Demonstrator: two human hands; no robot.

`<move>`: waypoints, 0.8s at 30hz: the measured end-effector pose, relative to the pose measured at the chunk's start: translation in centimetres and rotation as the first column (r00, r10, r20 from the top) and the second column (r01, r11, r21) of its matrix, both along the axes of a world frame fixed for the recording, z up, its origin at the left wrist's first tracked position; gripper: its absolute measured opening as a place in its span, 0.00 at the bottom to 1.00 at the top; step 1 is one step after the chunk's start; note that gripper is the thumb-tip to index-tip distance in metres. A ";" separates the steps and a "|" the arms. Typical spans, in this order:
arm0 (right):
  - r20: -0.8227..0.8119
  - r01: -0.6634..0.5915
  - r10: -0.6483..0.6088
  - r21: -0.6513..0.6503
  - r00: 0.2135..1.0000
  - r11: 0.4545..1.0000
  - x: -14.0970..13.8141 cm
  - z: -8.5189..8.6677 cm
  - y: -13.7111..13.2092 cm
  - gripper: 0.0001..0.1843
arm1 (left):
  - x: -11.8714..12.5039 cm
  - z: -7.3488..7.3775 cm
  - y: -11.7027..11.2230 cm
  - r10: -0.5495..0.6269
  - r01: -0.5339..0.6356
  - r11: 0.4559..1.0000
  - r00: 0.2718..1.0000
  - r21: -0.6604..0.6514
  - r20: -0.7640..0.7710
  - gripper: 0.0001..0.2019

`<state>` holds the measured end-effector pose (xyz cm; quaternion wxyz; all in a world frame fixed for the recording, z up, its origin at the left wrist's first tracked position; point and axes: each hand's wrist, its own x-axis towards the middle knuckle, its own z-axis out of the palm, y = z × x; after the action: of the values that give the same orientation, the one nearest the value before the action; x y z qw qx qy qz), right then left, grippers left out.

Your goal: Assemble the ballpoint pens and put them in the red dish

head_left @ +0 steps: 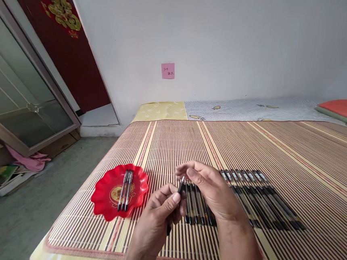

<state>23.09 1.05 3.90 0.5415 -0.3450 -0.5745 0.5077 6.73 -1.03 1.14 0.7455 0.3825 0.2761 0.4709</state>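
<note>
Pen (pixel 181 186): tilted, tip up, in the left hand.
Left hand (pixel 160 210): closed around the pen.
Right hand (pixel 212 188): loosely open, fingers bent, just beside the pen's tip.
Red plate (pixel 102 194): left of the left hand, holding three pens (pixel 125 190).
Other pens (pixel 196 207): partly behind the right hand and to its right, on the striped mat (pixel 172 146).
</note>
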 end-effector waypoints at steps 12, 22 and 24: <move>0.023 -0.022 0.022 -0.006 0.999 1.000 -0.1 -0.1 0.1 0.14 | 0.6 0.1 -0.2 -0.023 0.028 0.996 0.997 -0.080 0.071 0.16; 0.034 -0.056 0.057 -0.016 0.998 0.998 -0.1 -0.3 0.3 0.13 | 0.5 -0.1 -0.2 0.045 -0.045 0.999 0.999 0.001 -0.001 0.16; 0.063 -0.036 0.035 0.013 0.997 0.999 -0.2 -0.3 0.3 0.13 | 0.5 -0.2 -0.2 0.069 -0.068 0.997 0.997 0.033 -0.026 0.16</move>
<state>22.87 1.31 3.62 0.5166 -0.3468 -0.6006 0.5022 7.21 -1.22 0.98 0.7189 0.3910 0.2915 0.4953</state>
